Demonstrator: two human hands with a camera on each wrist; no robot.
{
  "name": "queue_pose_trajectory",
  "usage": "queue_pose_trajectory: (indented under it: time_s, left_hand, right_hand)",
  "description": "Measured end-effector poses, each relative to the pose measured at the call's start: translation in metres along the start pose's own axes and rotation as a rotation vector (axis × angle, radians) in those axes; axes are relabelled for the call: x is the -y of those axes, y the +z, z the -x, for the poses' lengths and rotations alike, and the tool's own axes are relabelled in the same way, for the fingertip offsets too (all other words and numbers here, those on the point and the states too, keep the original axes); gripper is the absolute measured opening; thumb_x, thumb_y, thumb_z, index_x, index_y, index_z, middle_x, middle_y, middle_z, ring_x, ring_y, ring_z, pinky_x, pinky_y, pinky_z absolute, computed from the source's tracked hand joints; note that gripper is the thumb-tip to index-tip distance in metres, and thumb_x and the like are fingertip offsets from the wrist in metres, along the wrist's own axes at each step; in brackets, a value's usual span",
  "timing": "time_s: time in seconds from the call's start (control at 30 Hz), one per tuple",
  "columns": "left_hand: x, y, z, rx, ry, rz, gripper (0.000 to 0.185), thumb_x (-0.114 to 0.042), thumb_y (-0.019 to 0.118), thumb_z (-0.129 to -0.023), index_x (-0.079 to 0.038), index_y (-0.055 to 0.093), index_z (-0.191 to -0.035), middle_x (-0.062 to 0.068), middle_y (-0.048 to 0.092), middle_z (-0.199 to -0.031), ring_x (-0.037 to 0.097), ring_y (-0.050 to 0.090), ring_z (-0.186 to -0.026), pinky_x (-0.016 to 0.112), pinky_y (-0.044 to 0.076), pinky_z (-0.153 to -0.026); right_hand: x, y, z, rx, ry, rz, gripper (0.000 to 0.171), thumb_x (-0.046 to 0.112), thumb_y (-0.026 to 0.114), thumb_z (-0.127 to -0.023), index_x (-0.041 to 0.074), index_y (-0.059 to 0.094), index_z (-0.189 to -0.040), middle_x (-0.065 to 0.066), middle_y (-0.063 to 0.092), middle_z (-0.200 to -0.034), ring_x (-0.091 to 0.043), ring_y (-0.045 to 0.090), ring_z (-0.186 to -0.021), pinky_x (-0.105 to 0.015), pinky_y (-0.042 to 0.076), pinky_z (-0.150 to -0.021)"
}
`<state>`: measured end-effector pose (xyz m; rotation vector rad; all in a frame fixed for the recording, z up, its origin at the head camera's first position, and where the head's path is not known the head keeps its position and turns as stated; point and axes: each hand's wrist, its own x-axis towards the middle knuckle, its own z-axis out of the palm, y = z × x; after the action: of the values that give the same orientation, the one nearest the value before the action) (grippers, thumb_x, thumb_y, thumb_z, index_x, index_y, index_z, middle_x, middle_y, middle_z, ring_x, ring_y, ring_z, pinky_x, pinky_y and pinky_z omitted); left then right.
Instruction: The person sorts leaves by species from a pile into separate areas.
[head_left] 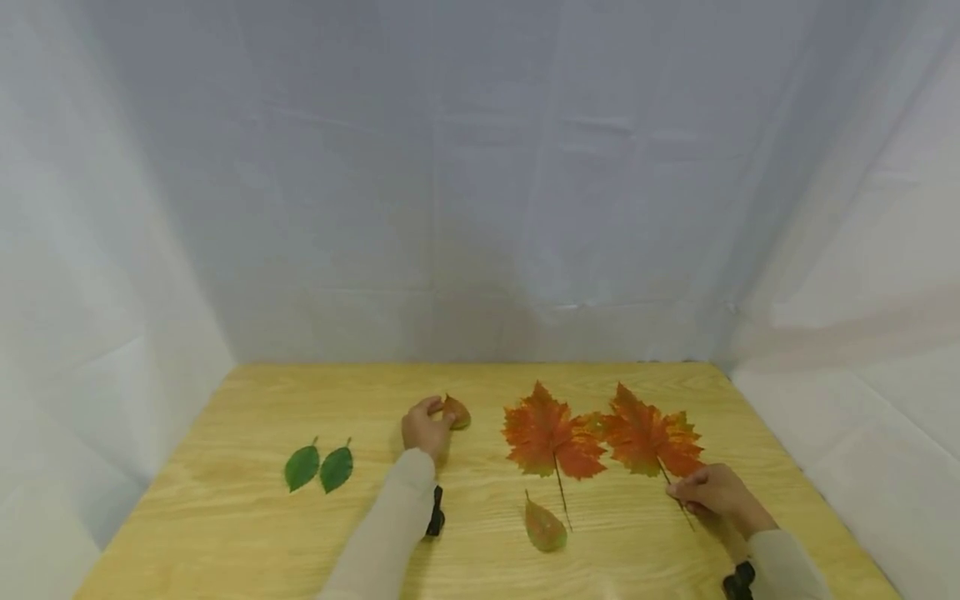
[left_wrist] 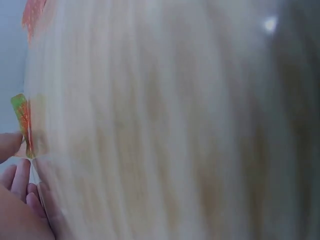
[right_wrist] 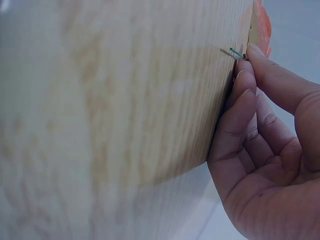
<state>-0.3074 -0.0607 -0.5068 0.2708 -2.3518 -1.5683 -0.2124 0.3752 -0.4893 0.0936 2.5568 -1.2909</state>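
Near the back middle of the table, my left hand pinches a small orange-brown leaf by its edge. In the left wrist view that leaf shows green and orange beside the thumb. My right hand holds the thin stem of the right-hand red-orange maple leaf between thumb and fingers. The stem's end pokes out past the fingertips in the right wrist view. A second maple leaf lies just to the left, its tip meeting the held one.
Two green leaves lie side by side on the left of the wooden table. Another small orange-green leaf rests near the front middle. White cloth hangs behind the table and along both sides.
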Motion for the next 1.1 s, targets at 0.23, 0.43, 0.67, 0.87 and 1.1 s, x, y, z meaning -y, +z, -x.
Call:
queue_pose_trajectory:
  time_s: [0.23, 0.43, 0.67, 0.87, 1.1]
  left_hand:
    - [0.003, 0.006, -0.002, -0.034, -0.025, -0.051, 0.037, -0.002, 0.073, -0.082, 0.003, 0.065, -0.118, 0.016, 0.070, -0.107, 0.032, 0.062, -0.106, 0.042, 0.050, -0.092]
    - [-0.001, 0.005, 0.000, -0.061, -0.046, -0.070, 0.022, 0.000, 0.073, -0.082, 0.002, 0.072, -0.103, 0.013, 0.071, -0.091, 0.029, 0.067, -0.087, 0.041, 0.055, -0.078]
    - [-0.004, 0.001, 0.000, -0.051, -0.063, -0.072, 0.009, -0.001, 0.073, -0.082, 0.000, 0.074, -0.091, 0.012, 0.071, -0.083, 0.025, 0.067, -0.076, 0.037, 0.056, -0.069]
    - [-0.004, -0.001, -0.002, -0.036, -0.069, -0.067, 0.007, -0.005, 0.073, -0.083, -0.002, 0.075, -0.090, 0.012, 0.071, -0.085, 0.025, 0.067, -0.077, 0.037, 0.055, -0.069]
    - [0.002, -0.008, -0.012, 0.057, 0.000, -0.032, 0.011, -0.010, 0.071, -0.087, -0.003, 0.075, -0.094, 0.012, 0.072, -0.090, 0.026, 0.066, -0.085, 0.038, 0.055, -0.073]
  right_hand:
    - [0.000, 0.002, 0.000, -0.017, -0.011, 0.010, 0.031, 0.026, 0.071, -0.087, 0.006, 0.065, -0.065, 0.002, 0.057, -0.055, -0.010, 0.043, -0.050, -0.026, 0.042, -0.051]
    - [0.001, 0.002, 0.000, -0.028, -0.016, 0.006, 0.028, 0.025, 0.072, -0.087, 0.002, 0.070, -0.072, 0.001, 0.060, -0.059, -0.011, 0.046, -0.052, -0.026, 0.044, -0.052]
    - [0.005, 0.001, 0.002, 0.000, -0.029, -0.016, 0.030, 0.024, 0.071, -0.088, 0.003, 0.067, -0.067, 0.004, 0.052, -0.051, -0.009, 0.038, -0.046, -0.026, 0.041, -0.052]
    - [0.005, 0.002, 0.002, -0.020, -0.018, -0.002, 0.030, 0.025, 0.071, -0.088, 0.004, 0.066, -0.066, 0.004, 0.051, -0.050, -0.010, 0.039, -0.047, -0.026, 0.040, -0.054]
    - [0.001, 0.001, 0.002, -0.012, -0.024, -0.015, 0.030, 0.025, 0.071, -0.088, 0.003, 0.067, -0.068, 0.002, 0.055, -0.054, -0.010, 0.041, -0.048, -0.027, 0.041, -0.053]
